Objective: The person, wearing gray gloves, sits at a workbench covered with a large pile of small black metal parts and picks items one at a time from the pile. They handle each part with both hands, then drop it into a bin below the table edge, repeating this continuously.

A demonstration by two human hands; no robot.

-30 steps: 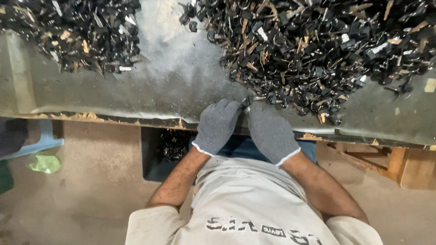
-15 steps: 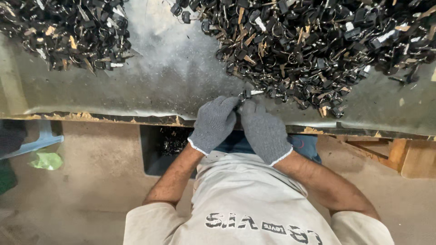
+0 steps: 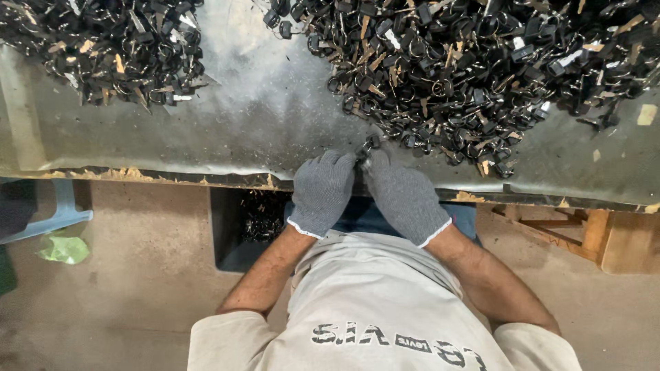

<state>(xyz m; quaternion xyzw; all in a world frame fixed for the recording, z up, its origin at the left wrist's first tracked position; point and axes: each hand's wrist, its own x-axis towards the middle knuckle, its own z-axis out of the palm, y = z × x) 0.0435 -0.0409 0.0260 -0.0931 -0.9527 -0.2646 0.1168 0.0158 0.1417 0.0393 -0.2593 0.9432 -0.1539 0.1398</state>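
Both my hands wear grey knit gloves and meet at the near edge of a grey metal-topped table (image 3: 261,117). My left hand (image 3: 322,192) and my right hand (image 3: 404,196) pinch one small black ring-shaped part (image 3: 368,148) between their fingertips. Just beyond them a large heap of black ring parts (image 3: 467,62) with bits of tan scrap covers the table's right half. A second, smaller heap of the same parts (image 3: 103,48) lies at the far left.
Under the table edge, a dark bin (image 3: 251,227) on the floor holds more black parts. A pale blue plastic stool (image 3: 55,213) and a green bag (image 3: 63,249) are at the left. Wooden framing (image 3: 591,233) shows at the right.
My hands stay together at the table edge on the small part; the view has shifted slightly, and the fingers have worked the part a little.
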